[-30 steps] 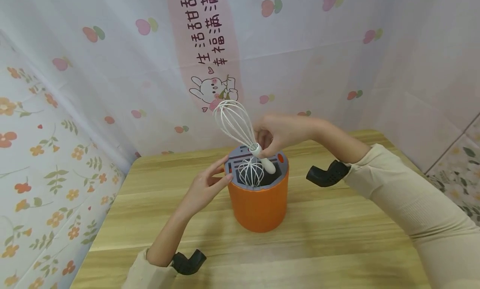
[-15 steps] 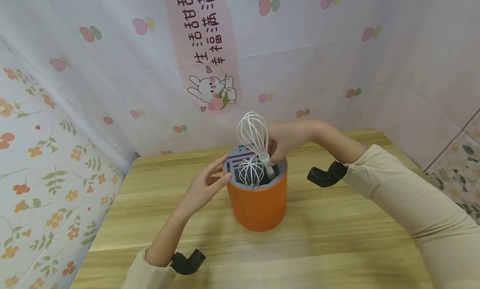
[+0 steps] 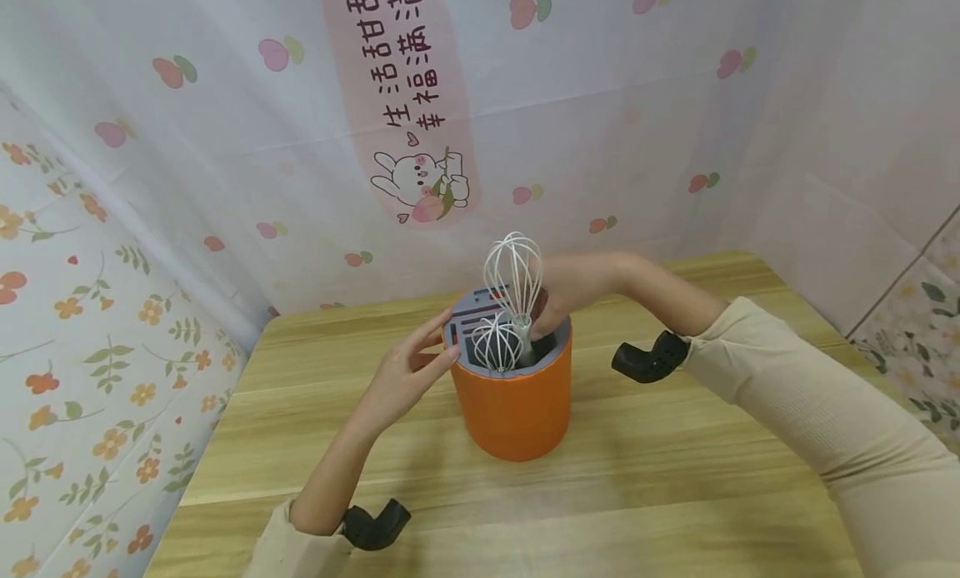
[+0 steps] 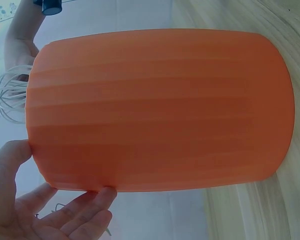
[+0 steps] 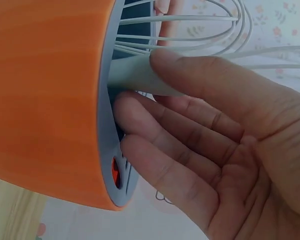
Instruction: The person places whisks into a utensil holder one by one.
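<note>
My right hand pinches the handle of a white whisk between thumb and fingers. The whisk stands nearly upright, wires up, its handle partly inside an orange utensil holder; the lower end is hidden. A second, shorter-standing whisk sits in the same dark compartment, just left of it. My left hand rests at the holder's left rim, thumb and fingertips touching it with fairly straight fingers. In the left wrist view, those fingertips touch the orange side wall.
The holder's grey slotted top has narrow slits and a small round opening by the edge. A wooden table bears the holder. Behind it hangs a printed curtain. Black curved pieces sit at both wrists.
My right hand has lowered the whisk, swinging it from a leftward tilt to nearly upright, its handle sinking into the holder. The left hand keeps its place at the rim.
</note>
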A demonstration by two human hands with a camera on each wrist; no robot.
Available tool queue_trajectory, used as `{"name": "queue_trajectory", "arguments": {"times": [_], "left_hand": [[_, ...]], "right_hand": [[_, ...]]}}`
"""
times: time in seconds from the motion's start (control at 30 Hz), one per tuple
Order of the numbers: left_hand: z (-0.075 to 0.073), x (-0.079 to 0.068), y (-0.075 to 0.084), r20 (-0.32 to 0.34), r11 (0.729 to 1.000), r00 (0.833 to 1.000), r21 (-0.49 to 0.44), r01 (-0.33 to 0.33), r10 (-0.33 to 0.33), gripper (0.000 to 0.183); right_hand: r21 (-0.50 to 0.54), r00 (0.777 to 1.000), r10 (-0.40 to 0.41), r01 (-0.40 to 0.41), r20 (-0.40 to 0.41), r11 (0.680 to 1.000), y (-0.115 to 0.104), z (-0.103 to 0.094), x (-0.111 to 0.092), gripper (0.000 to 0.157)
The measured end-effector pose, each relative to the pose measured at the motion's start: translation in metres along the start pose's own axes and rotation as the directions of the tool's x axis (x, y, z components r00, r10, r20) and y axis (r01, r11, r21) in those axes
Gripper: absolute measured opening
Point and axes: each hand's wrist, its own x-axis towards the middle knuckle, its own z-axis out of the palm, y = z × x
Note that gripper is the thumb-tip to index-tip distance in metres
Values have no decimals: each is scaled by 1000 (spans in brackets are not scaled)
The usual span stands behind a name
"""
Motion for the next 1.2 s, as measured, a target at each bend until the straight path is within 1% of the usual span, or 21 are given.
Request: {"name": "queue_trajectory", "arguments": {"times": [0.07,0.17,0.27,0.47,0.6,0.8,0.9,1.0,1.1,1.2], "left_hand": [[0,0,0,-3,1000,1000,-1,4,-4,56],[1,1,-1,0,1000,1000,-5,4,-4,56],[1,1,-1,4,1000,1000,-8,3,-3,55],[1,2,-1,14,1000,1000,-16,-11,11,56],[-1,1,0,19,1000,1000,-9,-14,14,56],[-6,2,0,20,1000,1000,-1,-8,8,55],[-12,3,1,4,1000,1000,1,-5,5,53],[-22,7,1,-16,1000,1000,15,-9,9,51],[-36,12,0,-33,999,999,39,-14,15,49],[-54,19,-3,-52,997,999,83,-4,9,49]], "right_hand": [[3,1000,3,-3,-14,1000,1,0,-2,34],[-11,999,-17,16,-29,1000,2,-1,-6,27],[5,999,-36,37,-25,999,3,-3,-9,21],[20,1000,8,-8,-10,1000,5,-3,-16,17],[45,999,28,-27,-16,999,7,-4,-21,17],[99,1000,10,-8,-21,995,6,-5,-28,27],[117,1000,17,-14,-19,993,5,-5,-30,28],[104,999,39,-37,-20,994,5,-6,-33,27],[98,997,76,-73,-30,993,4,-10,-38,30],[81,991,118,-113,-59,990,1,-19,-44,36]]}}
